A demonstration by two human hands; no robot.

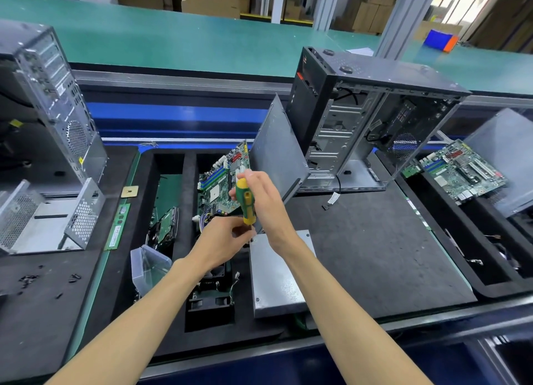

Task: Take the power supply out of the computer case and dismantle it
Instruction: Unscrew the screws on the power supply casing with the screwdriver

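Note:
The grey power supply box lies flat on the black mat near the front edge. My right hand grips a green and yellow screwdriver held upright, its tip at the box's far left corner. My left hand pinches at that same corner beside the screwdriver's tip; what it pinches is too small to tell. The open black computer case stands behind on the right, its side off.
A grey side panel leans against the case. A foam tray on the left holds a motherboard, a fan and cables. Another case and a metal cage stand far left; a second motherboard sits right.

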